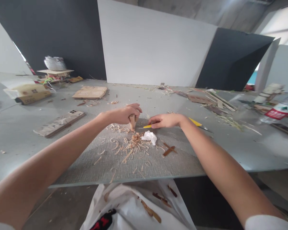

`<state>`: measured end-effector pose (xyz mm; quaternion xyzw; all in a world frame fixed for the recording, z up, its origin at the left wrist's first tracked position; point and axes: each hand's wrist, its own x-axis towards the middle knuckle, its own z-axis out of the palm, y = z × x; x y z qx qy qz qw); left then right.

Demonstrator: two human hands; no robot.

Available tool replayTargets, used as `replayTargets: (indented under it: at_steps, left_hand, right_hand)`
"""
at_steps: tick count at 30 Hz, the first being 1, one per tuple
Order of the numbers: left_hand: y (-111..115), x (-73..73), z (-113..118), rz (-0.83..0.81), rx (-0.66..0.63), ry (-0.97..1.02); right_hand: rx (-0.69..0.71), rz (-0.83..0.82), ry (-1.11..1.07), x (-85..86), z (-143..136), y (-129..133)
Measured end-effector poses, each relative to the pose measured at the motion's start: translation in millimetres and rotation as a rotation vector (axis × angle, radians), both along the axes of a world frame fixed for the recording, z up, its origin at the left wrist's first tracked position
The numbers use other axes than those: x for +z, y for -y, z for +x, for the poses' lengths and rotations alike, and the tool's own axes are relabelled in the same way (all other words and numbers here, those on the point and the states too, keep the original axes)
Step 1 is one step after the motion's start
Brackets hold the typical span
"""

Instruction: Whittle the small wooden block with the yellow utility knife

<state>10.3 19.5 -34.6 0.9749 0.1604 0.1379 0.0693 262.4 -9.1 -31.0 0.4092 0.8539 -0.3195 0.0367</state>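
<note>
My left hand (129,113) grips the top of a small pale wooden piece (132,123), which stands upright over the grey textured mat (86,169). To its right, my right hand (165,120) is closed on a yellow-handled knife (147,126), with the thin blade pointing left toward the wood. Curled wood shavings (134,143) lie heaped below the wooden piece. Beside that heap is a crumpled white tissue (150,136). Two crossed brown strips (169,149) rest on the mat further right.
A phone (60,124) and a square wooden board (90,92) lie at left, beyond them a yellow tube (36,97). Another yellow tool (195,122) is behind my right wrist. Wood scraps (220,100) and a bottle (279,111) are at right.
</note>
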Motion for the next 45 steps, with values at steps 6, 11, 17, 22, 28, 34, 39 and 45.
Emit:
replayTargets:
  at_steps: [6, 11, 17, 22, 28, 34, 39, 45]
  left_hand:
    - [-1, -1.9, 0, -0.005, 0.000, 0.008]
    - [0, -2.0, 0, -0.010, 0.012, 0.006]
    - [1, -0.1, 1, 0.005, -0.022, 0.006]
    - [4, -0.6, 4, 0.035, -0.040, 0.024]
    - [9, 0.8, 7, 0.026, -0.051, 0.036]
    - [10, 3.4, 7, -0.001, -0.063, 0.033]
    - [10, 3.4, 6, 0.007, -0.075, 0.030]
    - [9, 2.1, 6, -0.029, -0.107, 0.069]
  right_hand:
    - [0.038, 0.053, -0.061, -3.6, 1, -6]
    - [0.026, 0.025, -0.104, -5.4, 0, -7]
    - [-0.007, 0.027, -0.112, -5.6, -2, -8]
    - [-0.021, 0.053, -0.039, -5.7, -5, -9]
    - [-0.009, 0.049, -0.033, -8.8, -6, -13]
    - [-0.034, 0.073, 0.013, -7.3, -9, -14]
    - [-0.031, 0.060, 0.012, -5.2, -12, -14]
    - [-0.070, 0.052, 0.034, -5.0, -13, -14]
